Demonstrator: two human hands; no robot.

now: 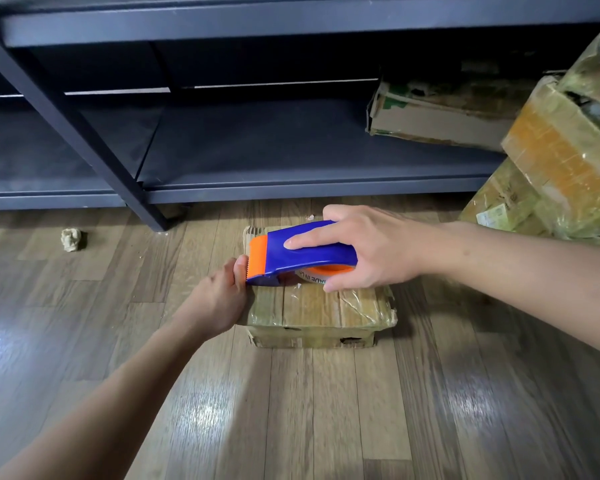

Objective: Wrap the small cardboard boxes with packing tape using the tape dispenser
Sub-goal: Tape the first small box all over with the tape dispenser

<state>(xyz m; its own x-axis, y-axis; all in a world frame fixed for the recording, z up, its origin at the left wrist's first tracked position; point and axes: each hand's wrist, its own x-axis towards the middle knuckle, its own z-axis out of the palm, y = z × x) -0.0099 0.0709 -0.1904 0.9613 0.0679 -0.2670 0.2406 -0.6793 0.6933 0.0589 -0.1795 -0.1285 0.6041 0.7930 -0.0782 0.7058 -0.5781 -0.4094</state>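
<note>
kneeling over the wooden floor [291,410], a person works on a small box [326,310] that sits flat on the boards, just in front of a dark metal shelf [257,150]. the box is already wrinkled with clear tape across its top, and its near side is dented and torn.

the right hand [371,251] is clamped around a blue dispenser [312,252], forefinger stretched along the blue top, thumb under the roll [317,277]. the dispenser rests on the box's top near the far left corner, its orange toothed cutter pointing left.

the left hand [219,299] holds the box's left edge, thumb raised right against the cutter. its fingers are tucked out of sight, so i cannot tell whether they also pinch any tape. the two hands are close, apart only by the dispenser's nose.

a crumpled paper ball [71,239] lies on the floor well to the left. a flattened carton [437,116] sits on the lowest shelf at the right, and a pile of taped boxes [561,161] leans at the right edge.
</note>
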